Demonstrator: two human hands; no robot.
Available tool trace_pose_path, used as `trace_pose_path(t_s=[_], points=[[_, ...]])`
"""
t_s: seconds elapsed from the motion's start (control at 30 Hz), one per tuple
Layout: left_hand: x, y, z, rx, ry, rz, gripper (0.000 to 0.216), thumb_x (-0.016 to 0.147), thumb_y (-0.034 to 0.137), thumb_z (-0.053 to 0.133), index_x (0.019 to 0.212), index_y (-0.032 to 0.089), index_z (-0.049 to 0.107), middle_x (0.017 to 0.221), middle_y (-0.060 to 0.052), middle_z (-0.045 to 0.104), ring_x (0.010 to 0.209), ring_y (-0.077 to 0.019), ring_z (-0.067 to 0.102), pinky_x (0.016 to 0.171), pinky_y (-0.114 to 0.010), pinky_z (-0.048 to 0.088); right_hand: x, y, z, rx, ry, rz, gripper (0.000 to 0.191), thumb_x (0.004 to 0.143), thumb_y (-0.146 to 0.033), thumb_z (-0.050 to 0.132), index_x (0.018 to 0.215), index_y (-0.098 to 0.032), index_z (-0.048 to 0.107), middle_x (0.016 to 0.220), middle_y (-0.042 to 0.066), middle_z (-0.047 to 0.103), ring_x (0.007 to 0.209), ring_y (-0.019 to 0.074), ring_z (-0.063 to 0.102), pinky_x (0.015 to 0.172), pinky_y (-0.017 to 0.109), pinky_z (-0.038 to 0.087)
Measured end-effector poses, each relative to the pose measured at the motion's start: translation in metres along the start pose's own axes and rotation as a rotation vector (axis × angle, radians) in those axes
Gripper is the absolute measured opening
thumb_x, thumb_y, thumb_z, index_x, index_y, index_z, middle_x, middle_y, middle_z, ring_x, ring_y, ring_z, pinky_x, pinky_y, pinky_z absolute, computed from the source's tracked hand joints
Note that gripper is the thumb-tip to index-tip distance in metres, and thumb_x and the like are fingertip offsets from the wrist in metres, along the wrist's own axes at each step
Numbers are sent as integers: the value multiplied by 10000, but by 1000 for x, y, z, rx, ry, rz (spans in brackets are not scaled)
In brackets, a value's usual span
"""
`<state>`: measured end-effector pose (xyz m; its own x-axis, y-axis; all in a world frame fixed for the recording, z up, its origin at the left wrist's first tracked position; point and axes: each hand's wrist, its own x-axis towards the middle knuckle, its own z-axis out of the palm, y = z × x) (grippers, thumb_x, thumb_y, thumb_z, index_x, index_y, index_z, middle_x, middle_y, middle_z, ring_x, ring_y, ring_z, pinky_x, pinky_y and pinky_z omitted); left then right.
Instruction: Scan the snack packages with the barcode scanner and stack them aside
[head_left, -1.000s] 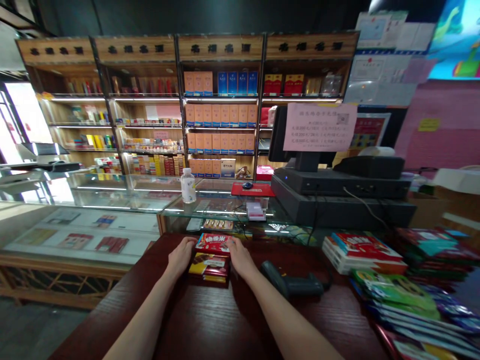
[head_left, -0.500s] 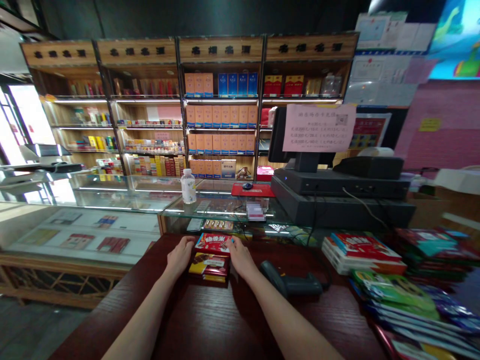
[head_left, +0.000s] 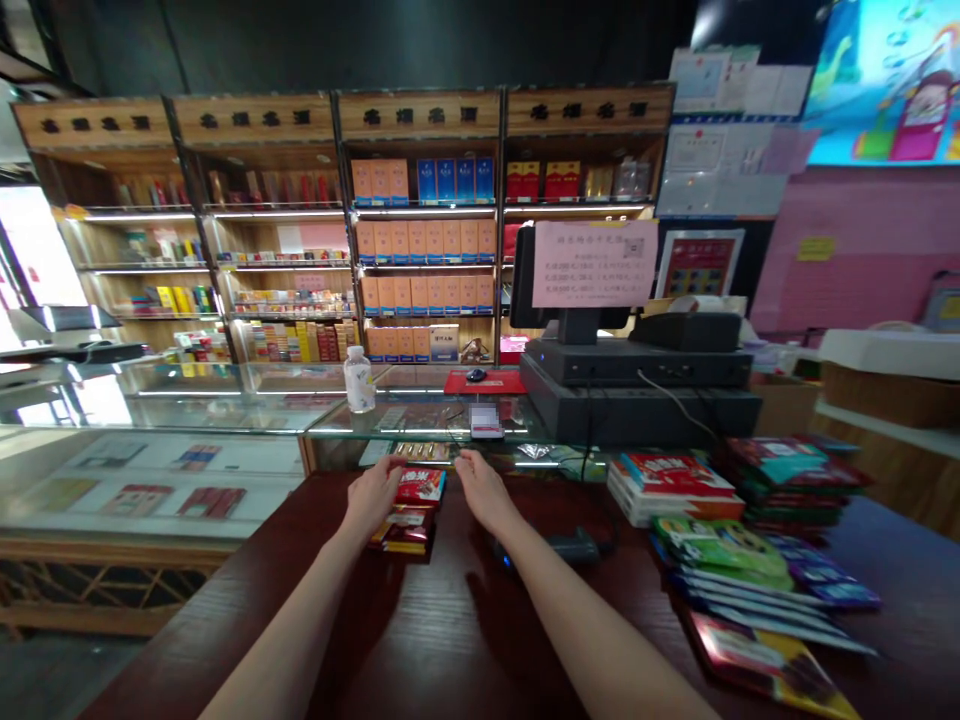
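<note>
A red snack packet (head_left: pixel 420 486) lies on top of a small stack of packets (head_left: pixel 405 530) on the dark wooden counter (head_left: pixel 450 640). My left hand (head_left: pixel 373 495) rests against the left side of the red packet, fingers curled on its edge. Just right of the packets, my right hand (head_left: pixel 484 490) hovers apart from them with fingers slightly spread, holding nothing. A black barcode scanner (head_left: pixel 566 546) lies on the counter beside my right forearm.
Stacks of colourful packets (head_left: pixel 720 545) cover the counter's right side. Beyond is a glass display case (head_left: pixel 225 410) with a water bottle (head_left: pixel 359 380), a red mouse pad, a black register with a monitor (head_left: pixel 622 380), and wall shelves of cartons behind.
My right hand has let go of the red packet and drawn slightly away; the left hand stays on it. The camera has turned a little to the right.
</note>
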<state>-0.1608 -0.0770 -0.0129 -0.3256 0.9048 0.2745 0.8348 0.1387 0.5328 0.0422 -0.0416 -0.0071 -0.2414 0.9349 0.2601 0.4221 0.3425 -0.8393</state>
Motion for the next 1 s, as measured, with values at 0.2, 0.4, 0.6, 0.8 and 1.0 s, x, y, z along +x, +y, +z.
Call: trace_pose_path(t_s=[0.2, 0.4, 0.6, 0.8, 1.0], points=[[-9, 55, 13, -14, -16, 95, 355, 934, 356, 377, 1156, 281, 645, 1138, -15, 738, 1095, -235, 665, 990, -372, 440, -10, 16, -49, -27, 86, -13, 430, 971, -375, 423, 1295, -150, 593, 1261, 136, 670, 1206, 247, 606, 1039, 364, 422], [-19, 113, 38, -76, -56, 267, 335, 929, 309, 403, 1158, 250, 639, 1192, -28, 720, 1135, -218, 645, 993, -350, 442, -23, 48, -105, -104, 185, -38, 400, 970, -330, 427, 1270, -138, 611, 1255, 142, 673, 1184, 248, 609, 1040, 369, 415], [-30, 166, 72, -62, -117, 353, 322, 933, 287, 407, 1172, 249, 620, 1184, -25, 722, 1151, -214, 634, 1034, -377, 409, -34, 76, -161, -224, 281, 13, 408, 985, -324, 402, 1265, -119, 616, 1226, 149, 689, 1176, 247, 615, 1029, 357, 413], [-39, 210, 105, -78, -174, 412, 301, 929, 275, 425, 1162, 255, 614, 1191, -32, 718, 1148, -218, 636, 1048, -389, 392, -41, 103, -203, -323, 342, 66, 439, 988, -324, 402, 1315, -88, 578, 1265, 161, 667, 1197, 252, 597, 1040, 356, 408], [-46, 244, 139, -107, -226, 440, 329, 917, 280, 454, 1218, 254, 583, 1228, -42, 706, 1178, -230, 624, 1075, -415, 376, -49, 128, -243, -465, 409, 61, 435, 975, -309, 428, 1307, -78, 588, 1291, 158, 650, 1223, 277, 562, 1070, 384, 384]])
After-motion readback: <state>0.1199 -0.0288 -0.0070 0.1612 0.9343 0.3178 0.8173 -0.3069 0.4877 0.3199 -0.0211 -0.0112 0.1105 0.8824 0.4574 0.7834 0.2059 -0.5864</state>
